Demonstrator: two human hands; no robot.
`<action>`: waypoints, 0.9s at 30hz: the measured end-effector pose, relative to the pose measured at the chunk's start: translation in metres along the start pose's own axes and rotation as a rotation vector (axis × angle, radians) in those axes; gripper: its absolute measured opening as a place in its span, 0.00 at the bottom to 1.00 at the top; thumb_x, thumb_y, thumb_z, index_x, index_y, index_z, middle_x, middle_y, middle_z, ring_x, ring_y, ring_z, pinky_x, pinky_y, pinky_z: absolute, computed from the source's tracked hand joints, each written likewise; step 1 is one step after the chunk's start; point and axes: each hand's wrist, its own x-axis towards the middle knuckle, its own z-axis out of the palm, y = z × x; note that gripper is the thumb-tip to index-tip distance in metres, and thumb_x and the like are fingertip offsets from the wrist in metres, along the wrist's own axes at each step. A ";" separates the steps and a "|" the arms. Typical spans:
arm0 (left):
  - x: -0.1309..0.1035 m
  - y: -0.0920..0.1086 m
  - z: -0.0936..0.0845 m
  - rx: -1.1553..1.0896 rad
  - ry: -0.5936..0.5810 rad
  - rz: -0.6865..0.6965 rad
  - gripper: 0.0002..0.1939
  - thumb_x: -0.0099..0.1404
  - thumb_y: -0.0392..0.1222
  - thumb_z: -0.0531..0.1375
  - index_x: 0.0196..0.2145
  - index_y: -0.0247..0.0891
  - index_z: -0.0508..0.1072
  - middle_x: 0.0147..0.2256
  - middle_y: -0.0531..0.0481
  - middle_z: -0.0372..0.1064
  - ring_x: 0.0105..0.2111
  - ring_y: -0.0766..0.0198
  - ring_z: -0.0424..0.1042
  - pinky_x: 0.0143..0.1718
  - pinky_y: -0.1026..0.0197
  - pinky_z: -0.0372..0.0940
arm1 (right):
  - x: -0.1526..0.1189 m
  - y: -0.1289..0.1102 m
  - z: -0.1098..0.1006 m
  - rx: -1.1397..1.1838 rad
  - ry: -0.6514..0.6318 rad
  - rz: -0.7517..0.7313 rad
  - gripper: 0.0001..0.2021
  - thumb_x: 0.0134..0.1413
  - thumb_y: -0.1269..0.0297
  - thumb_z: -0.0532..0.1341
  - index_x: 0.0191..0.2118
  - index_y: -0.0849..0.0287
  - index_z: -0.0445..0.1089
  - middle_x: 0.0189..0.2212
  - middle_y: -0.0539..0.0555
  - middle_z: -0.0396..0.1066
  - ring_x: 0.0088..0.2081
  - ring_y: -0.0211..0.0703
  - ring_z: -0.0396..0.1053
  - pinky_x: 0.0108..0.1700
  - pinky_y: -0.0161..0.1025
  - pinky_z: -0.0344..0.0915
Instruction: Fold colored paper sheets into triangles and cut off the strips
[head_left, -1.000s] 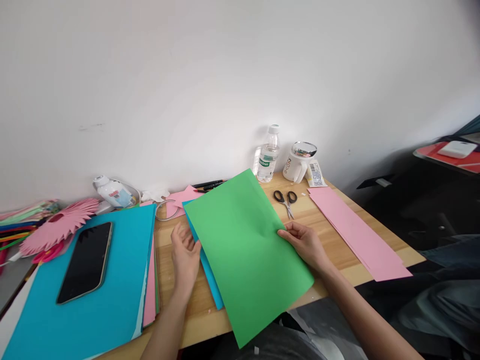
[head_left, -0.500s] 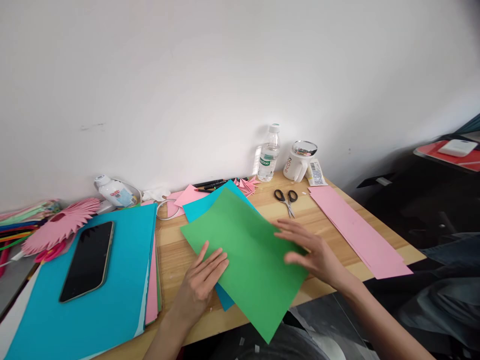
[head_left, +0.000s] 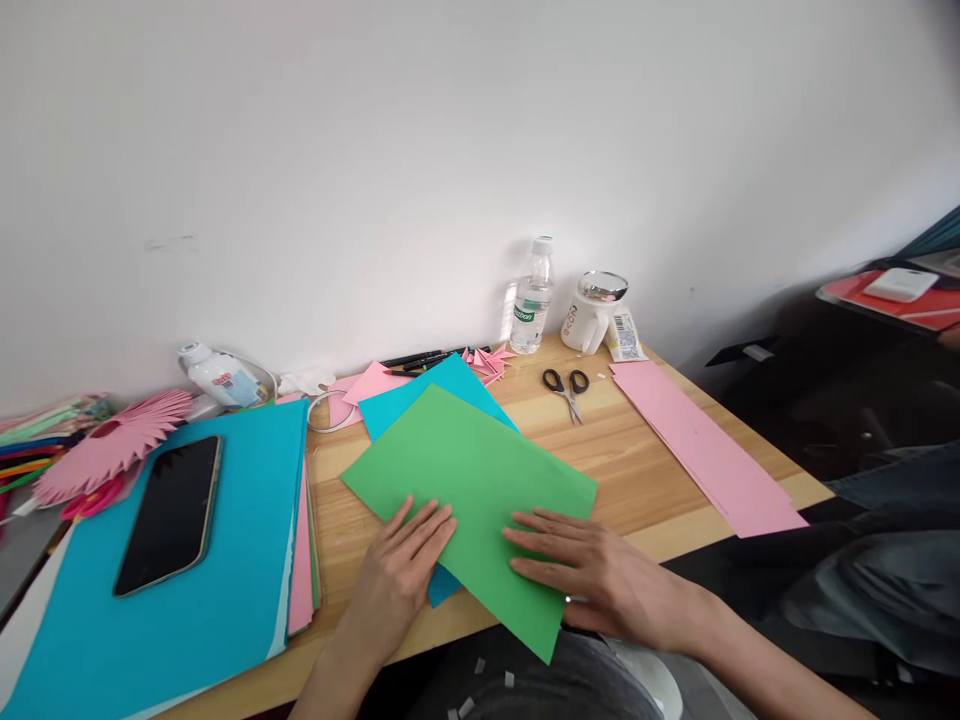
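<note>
A sheet of green paper (head_left: 465,470) lies slantwise over a blue sheet (head_left: 442,385), its lower corner reaching past the table's front edge. My left hand (head_left: 409,560) rests flat on the green sheet's lower left edge, fingers stretched out. Across its lower right part lie the straight fingers of my right hand (head_left: 574,560), with the thumb low by the sheet's right edge; that hand is open too. Black-handled scissors (head_left: 568,393) lie beyond the green sheet, blades parted.
Pink strips (head_left: 697,440) lie at the right. Along the wall stand a water bottle (head_left: 532,300) and a white mug (head_left: 592,312). Pens (head_left: 420,358) and folded pink paper (head_left: 491,362) lie at the back. At left, a phone (head_left: 171,515) rests on blue sheets (head_left: 255,540).
My right hand has moved left and down onto the green paper. The sheet's right side, bent up before, now lies flatter, and its upper left corner has shifted left.
</note>
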 end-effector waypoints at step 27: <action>-0.013 0.024 -0.030 -0.291 0.154 -0.010 0.16 0.59 0.25 0.54 0.44 0.33 0.68 0.41 0.41 0.74 0.46 0.57 0.71 0.48 0.54 0.68 | -0.047 0.059 -0.038 0.100 1.019 0.374 0.07 0.48 0.67 0.63 0.33 0.48 0.75 0.36 0.52 0.76 0.44 0.53 0.72 0.48 0.52 0.68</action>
